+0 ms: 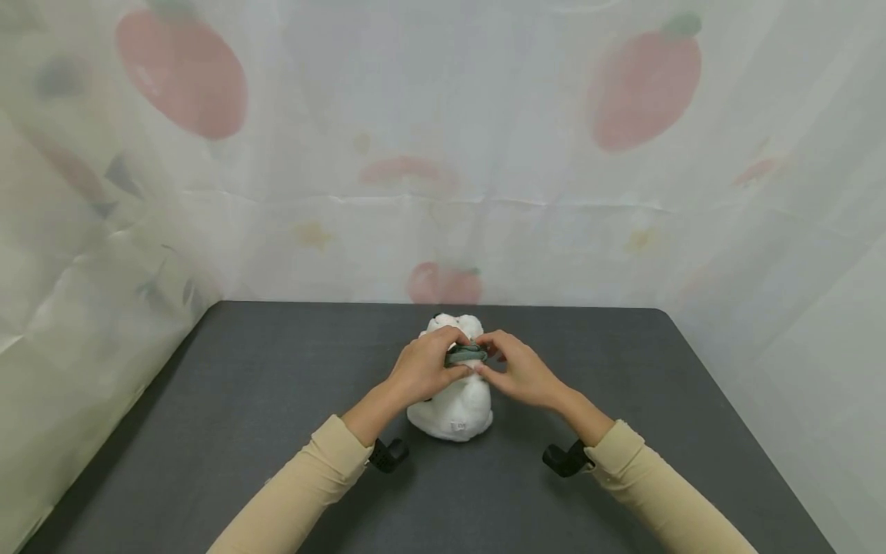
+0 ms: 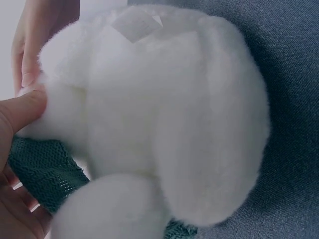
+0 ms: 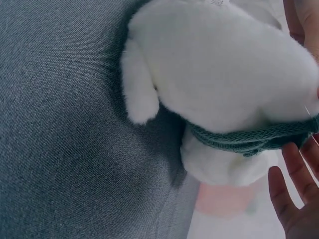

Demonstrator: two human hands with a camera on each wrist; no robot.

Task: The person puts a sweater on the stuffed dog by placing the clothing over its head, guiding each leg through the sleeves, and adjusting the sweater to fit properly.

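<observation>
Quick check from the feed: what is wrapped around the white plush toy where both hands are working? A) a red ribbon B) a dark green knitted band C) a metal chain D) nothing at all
B: the right wrist view shows a dark green knitted band lying around the white plush toy, and in the head view the left hand and right hand pinch it from either side.

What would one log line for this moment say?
left hand: holds green knitted scarf | right hand: holds scarf | white plush toy: upright on table

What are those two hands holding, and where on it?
Both the left hand and right hand pinch the green knitted scarf at the neck of the white plush toy.
</observation>
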